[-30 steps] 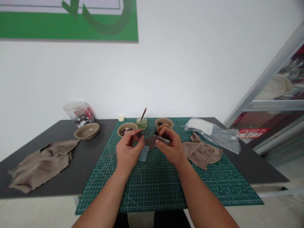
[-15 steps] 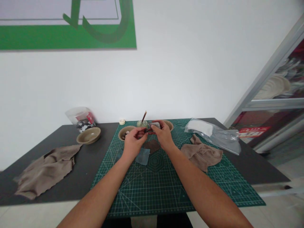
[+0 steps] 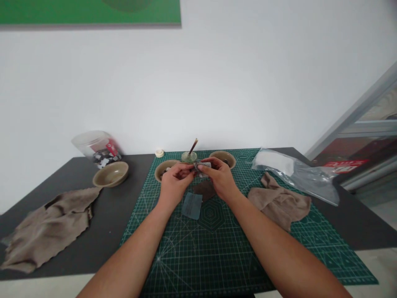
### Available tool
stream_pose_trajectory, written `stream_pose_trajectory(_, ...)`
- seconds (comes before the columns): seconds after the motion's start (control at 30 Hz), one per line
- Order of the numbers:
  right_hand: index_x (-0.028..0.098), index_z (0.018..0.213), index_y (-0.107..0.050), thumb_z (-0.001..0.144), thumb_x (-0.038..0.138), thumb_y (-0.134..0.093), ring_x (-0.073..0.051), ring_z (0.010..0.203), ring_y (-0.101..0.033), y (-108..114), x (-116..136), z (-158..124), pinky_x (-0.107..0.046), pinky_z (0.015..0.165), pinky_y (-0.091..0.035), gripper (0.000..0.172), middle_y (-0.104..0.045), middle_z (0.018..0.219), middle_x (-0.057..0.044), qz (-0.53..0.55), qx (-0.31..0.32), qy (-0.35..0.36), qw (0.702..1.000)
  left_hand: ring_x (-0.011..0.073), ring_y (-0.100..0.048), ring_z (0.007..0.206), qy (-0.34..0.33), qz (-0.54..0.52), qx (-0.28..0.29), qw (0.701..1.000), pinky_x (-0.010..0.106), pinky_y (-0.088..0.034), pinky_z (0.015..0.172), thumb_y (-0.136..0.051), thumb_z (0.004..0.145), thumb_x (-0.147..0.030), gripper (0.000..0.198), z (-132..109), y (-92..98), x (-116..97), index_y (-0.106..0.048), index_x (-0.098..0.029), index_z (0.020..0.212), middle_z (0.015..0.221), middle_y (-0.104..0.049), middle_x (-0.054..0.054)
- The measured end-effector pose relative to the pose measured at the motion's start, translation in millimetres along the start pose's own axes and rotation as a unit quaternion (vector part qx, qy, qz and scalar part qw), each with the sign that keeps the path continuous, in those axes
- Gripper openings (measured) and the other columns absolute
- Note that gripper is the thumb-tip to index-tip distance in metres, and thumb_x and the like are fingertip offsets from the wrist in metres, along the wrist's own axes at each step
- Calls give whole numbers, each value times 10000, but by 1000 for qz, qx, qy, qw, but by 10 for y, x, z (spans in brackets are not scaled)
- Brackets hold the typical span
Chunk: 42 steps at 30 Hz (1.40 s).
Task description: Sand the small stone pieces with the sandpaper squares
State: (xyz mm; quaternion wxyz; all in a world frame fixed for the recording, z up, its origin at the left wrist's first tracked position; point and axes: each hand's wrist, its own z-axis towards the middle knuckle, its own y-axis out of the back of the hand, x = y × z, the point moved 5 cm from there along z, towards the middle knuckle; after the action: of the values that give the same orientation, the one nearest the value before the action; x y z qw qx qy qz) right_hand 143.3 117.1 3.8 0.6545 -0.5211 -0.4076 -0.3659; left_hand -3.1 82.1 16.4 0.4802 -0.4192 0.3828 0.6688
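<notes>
Above the green cutting mat (image 3: 217, 260), my right hand (image 3: 221, 176) is closed on a small grey speckled piece (image 3: 204, 166). My left hand (image 3: 176, 180) meets it from the left, thumb and fingers pinched at the piece's left end; whatever sits between those fingertips is too small to make out. Below the hands lie a blue-grey square (image 3: 192, 205) and a dark brown square (image 3: 204, 191). Just behind them stand a glass jar (image 3: 189, 157) with a brush (image 3: 193, 146) in it, a bowl of small pieces (image 3: 160, 170) and another bowl (image 3: 230, 159).
Brown cloths lie at the left (image 3: 49, 229) and right (image 3: 279, 200). A beige bowl (image 3: 111, 174) stands by a tilted clear container (image 3: 99, 149) at the back left. A plastic bag (image 3: 297, 171) lies back right; a small white lid (image 3: 159, 153) is at the mat's far edge.
The view has tipped down and shifted. My hands have come closer together around the grey piece, whose angle has changed slightly.
</notes>
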Motion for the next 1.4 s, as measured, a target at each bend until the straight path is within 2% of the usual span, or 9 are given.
stream_pose_trajectory(0.17, 185, 804, -679, 557, 339, -840, -138, 616, -602, 0, -13, -84, -298, 602, -507, 333, -675, 712, 14, 8, 24, -32, 999, 147, -641, 656, -6, -12, 6, 1000, 280, -534, 651, -725, 674, -270, 252, -37, -4, 12, -678, -169, 900, 755, -689, 20)
stream_pose_trajectory(0.27, 178, 801, -684, 555, 330, -840, -136, 625, -607, 25, -19, -112, -291, 622, -504, 328, -680, 713, 11, 0, 34, -23, 999, 149, -638, 630, -19, 9, 13, 1000, 273, -528, 629, -720, 670, -260, 186, -62, -22, 42, -667, -167, 822, 699, -678, 12)
stream_pose_trajectory(0.43, 162, 793, -686, 567, 311, -832, -126, 642, -616, 39, -70, -132, -264, 641, -487, 307, -694, 721, 1, 0, 43, -18, 999, 155, -657, 673, -39, 35, 33, 998, 279, -536, 666, -684, 691, -228, 152, -124, -18, 14, -676, -175, 832, 748, -700, 21)
stream_pose_trajectory(0.57, 152, 764, -674, 554, 340, -834, -118, 584, -592, 37, -112, -162, -255, 587, -483, 324, -677, 669, 8, 2, 29, -55, 998, 166, -664, 675, -42, 71, 54, 995, 292, -535, 663, -684, 688, -235, 141, -151, -7, -19, -687, -158, 807, 742, -706, 36)
stream_pose_trajectory(0.67, 136, 767, -691, 591, 388, -813, -128, 602, -602, 15, -121, -182, -266, 600, -499, 330, -688, 689, -17, -32, 51, -76, 995, 166, -665, 670, -42, 87, 50, 994, 288, -532, 657, -675, 697, -227, 152, -149, 7, -15, -692, -149, 826, 730, -706, 39)
stream_pose_trajectory(0.8, 136, 746, -695, 594, 381, -815, -123, 571, -597, 13, -77, -198, -252, 574, -483, 313, -684, 661, -15, -59, 53, -58, 995, 167, -669, 668, -44, 93, 51, 993, 288, -536, 650, -677, 707, -233, 135, -163, 16, -36, -695, -155, 816, 730, -713, 36)
stream_pose_trajectory(1.03, 158, 684, -642, 551, 371, -829, -127, 528, -599, -4, -28, -233, -271, 560, -495, 314, -669, 616, 4, -7, 37, -72, 997, 184, -686, 670, -12, 38, 57, 998, 307, -557, 639, -735, 664, -268, 152, -166, 23, -82, -699, -170, 773, 735, -730, 38)
stream_pose_trajectory(1.23, 160, 707, -648, 583, 378, -821, -128, 559, -608, -13, 11, -235, -260, 561, -486, 305, -672, 637, 2, -51, 58, -36, 996, 181, -678, 686, -30, 68, 60, 995, 299, -548, 637, -726, 680, -267, 136, -149, 41, -48, -712, -171, 776, 754, -727, 45)
stream_pose_trajectory(1.4, 160, 716, -646, 587, 382, -818, -129, 532, -599, -21, 16, -255, -261, 530, -487, 310, -672, 623, -6, -34, 53, -50, 997, 183, -685, 693, -11, 28, 56, 998, 312, -559, 660, -736, 676, -266, 150, -162, 41, -46, -714, -171, 790, 759, -731, 43)
